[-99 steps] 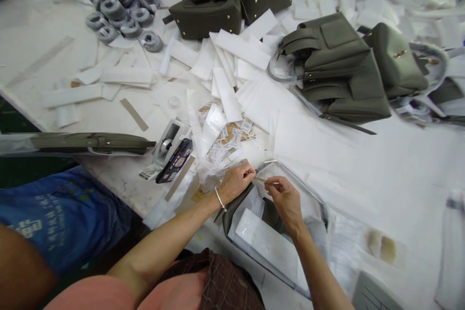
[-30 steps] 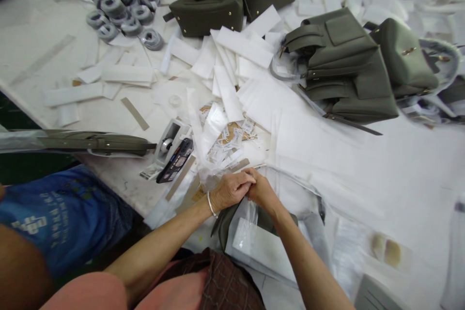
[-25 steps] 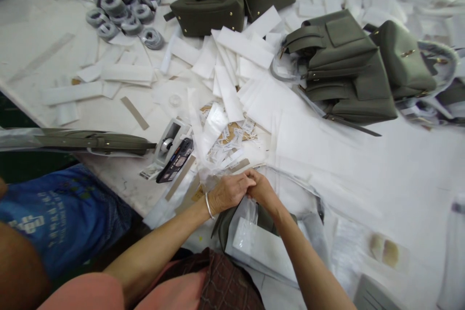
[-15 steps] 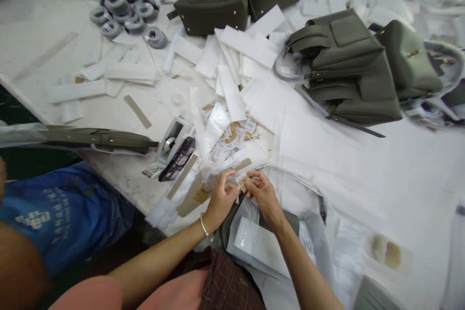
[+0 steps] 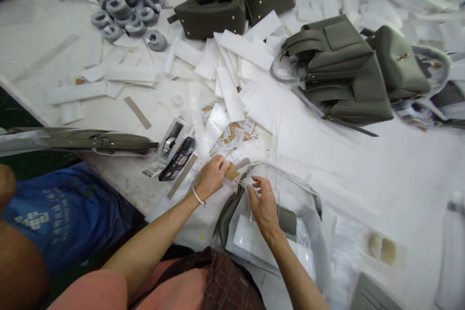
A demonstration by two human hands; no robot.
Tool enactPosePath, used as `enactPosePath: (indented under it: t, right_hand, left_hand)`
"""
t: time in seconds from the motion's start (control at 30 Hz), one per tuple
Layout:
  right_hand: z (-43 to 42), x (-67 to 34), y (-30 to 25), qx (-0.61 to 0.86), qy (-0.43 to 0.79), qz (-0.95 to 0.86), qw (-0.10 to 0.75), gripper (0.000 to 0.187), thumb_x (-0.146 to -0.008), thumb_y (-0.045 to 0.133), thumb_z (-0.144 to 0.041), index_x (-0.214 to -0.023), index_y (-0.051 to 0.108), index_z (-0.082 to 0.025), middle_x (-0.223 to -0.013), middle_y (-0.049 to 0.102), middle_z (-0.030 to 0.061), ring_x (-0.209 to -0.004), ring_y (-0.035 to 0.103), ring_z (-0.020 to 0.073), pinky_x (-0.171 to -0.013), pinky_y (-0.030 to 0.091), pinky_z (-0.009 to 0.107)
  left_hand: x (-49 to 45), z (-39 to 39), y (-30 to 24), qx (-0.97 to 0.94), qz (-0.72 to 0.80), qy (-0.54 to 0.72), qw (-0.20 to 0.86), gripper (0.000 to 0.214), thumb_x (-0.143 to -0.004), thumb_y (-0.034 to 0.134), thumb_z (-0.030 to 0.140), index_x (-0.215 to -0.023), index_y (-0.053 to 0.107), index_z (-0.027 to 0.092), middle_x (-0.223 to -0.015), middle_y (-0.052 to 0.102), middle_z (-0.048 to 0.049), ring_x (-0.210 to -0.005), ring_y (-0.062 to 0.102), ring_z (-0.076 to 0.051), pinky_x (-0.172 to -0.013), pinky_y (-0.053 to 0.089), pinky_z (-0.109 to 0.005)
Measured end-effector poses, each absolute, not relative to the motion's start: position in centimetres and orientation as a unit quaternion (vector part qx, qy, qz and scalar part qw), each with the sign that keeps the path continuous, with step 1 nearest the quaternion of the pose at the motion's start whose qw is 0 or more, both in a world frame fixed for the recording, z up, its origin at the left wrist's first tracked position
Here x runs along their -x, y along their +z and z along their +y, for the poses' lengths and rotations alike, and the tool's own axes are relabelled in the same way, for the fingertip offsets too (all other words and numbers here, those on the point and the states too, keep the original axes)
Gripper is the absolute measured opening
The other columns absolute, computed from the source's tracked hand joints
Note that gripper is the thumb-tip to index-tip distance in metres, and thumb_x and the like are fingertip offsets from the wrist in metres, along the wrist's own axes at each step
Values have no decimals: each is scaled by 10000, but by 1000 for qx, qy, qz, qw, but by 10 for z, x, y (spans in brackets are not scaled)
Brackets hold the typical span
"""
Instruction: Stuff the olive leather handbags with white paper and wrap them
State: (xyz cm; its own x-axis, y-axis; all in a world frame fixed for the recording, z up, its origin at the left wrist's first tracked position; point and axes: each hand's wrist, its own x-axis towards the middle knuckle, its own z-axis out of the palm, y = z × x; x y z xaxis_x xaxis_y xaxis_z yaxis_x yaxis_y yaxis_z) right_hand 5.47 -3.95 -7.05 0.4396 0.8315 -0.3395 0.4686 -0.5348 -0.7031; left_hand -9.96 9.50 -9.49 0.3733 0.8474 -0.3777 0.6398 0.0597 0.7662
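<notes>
Though small, the tag (cardboard) is tan.

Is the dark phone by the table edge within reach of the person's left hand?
Probably yes: the phone lies close beside the left hand, nothing standing between them, though the fingers already seem to pinch a small brown tag.

Right of the right hand, bare tabletop lies open. Olive handbags block the far right; a tape dispenser and phone crowd the left.
</notes>
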Motion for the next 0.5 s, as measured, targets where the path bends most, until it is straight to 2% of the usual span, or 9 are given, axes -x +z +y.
enactPosePath:
  t: [0.1,0.27,0.33,0.4,0.47,0.5]
  right_hand:
    - [-62,-61,-79,782,293,-518,185,213,-937,458,-266,-1099,578,-197,-1039,646,90,-1000,562,235,-888,433,392]
    - [-69,-58,-83,754,213,-618,68,234,-966,407,-188,-1030,631,-206,-967,665,67,-913,525,226,-811,372,359]
    - [-64,-57,-83,757,199,-620,51,238,-967,413,-196,-1032,642,-209,-941,661,67,-898,518,230,-797,365,358]
    - [-59,-59,-84,757,217,-614,57,252,-972,401,-205,-1020,648,-209,-926,661,68,-895,526,229,-808,379,356]
    - [-55,-63,-84,753,265,-596,85,256,-977,395,-235,-995,649,-208,-919,666,66,-894,553,217,-825,406,346]
    - [-55,-67,-83,754,294,-579,101,253,-978,399,-257,-994,646,-207,-927,672,64,-893,571,208,-830,421,337]
  left_hand:
    - [111,101,-89,-696,581,148,394,170,-906,439,305,-773,479,208,-801,527,-12,-777,522,-169,-729,420,-286]
    - [100,94,-78,-593,577,177,533,232,-963,378,336,-786,453,206,-690,513,29,-625,537,-134,-627,454,-255]
    - [93,96,-77,-624,549,162,532,230,-964,403,325,-780,466,203,-691,519,32,-647,554,-137,-650,478,-262]
    - [91,102,-77,-699,526,155,459,157,-948,461,286,-826,503,196,-806,571,1,-801,596,-167,-763,507,-306]
    - [91,108,-74,-764,503,167,367,81,-937,501,244,-974,535,181,-1054,605,-67,-1045,587,-220,-909,497,-379]
    - [91,107,-71,-788,486,176,335,151,-937,509,226,-1077,528,171,-1188,582,-102,-1158,549,-242,-974,473,-411]
